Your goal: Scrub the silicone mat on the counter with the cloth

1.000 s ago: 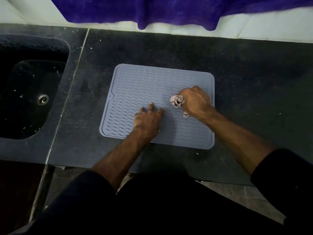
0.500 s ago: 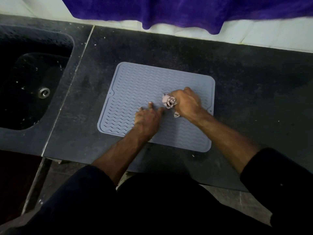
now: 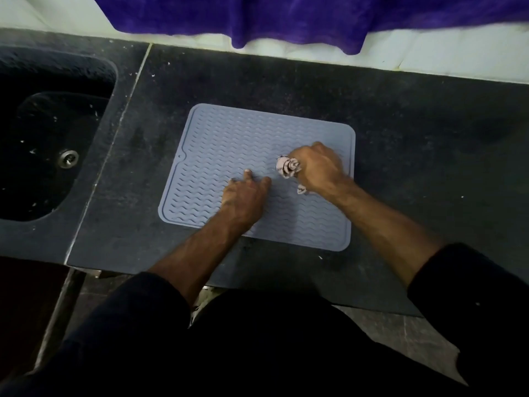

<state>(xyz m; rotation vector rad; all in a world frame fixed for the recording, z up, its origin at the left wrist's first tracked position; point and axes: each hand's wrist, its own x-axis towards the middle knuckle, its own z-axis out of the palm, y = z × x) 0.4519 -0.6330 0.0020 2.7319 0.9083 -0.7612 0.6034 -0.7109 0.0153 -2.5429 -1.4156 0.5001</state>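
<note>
A grey-blue silicone mat (image 3: 223,144) with wavy ridges lies flat on the dark counter (image 3: 415,144). My right hand (image 3: 317,167) is closed around a small crumpled pale cloth (image 3: 287,166) and presses it on the mat's right half. A bit of the cloth pokes out below the hand. My left hand (image 3: 246,196) rests flat on the mat near its middle, fingers spread and pointing away from me, just left of the cloth.
A dark sink (image 3: 48,144) with a metal drain (image 3: 68,158) is set into the counter at the left. A purple cloth (image 3: 286,18) hangs over the white wall at the back. The counter's front edge runs just below the mat.
My right hand slid the cloth left toward my left hand, then back to the right. My left hand stayed pressed on the mat.
</note>
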